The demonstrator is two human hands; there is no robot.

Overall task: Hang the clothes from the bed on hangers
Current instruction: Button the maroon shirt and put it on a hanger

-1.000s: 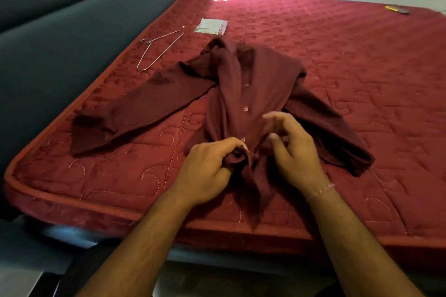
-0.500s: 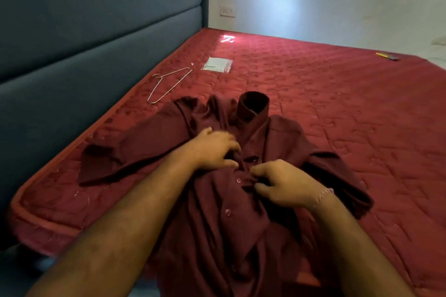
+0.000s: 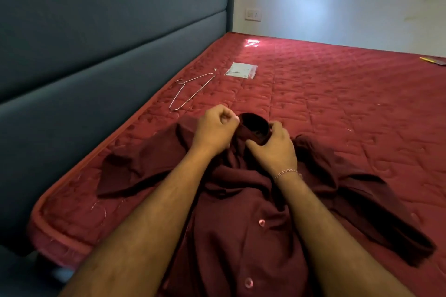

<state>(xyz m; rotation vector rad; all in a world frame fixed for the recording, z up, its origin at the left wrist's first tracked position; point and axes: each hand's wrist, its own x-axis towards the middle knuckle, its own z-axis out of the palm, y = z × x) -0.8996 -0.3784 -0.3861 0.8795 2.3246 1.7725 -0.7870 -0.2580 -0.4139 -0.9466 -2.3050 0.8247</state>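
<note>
At far left a padded grey-blue headboard [image 3: 101, 60] runs along the edge of the red quilted mattress [image 3: 337, 108]. Close beside that edge a wire hanger [image 3: 190, 90] lies flat on the mattress, apart from the garment and untouched. Just right of it sits a small clear plastic packet [image 3: 241, 70].

The maroon shirt [image 3: 241, 212] lies front-up on the near part of the mattress, buttons showing, one sleeve spread toward the headboard and the other toward the right. Its collar [image 3: 254, 128] stands up as an open ring at the far end of the garment.

Your left hand [image 3: 213, 129] is curled tight, its fingertips pinching the left side of the collar. Your right hand [image 3: 274, 146] has its fingers and thumb curled round the right and near side of the collar, gripping it. A thin bracelet [image 3: 287, 172] circles your right wrist.

On the back wall there is a white socket plate [image 3: 253, 14]. At the far right edge of the mattress lies a small yellow item [image 3: 432, 60], too small to identify.
</note>
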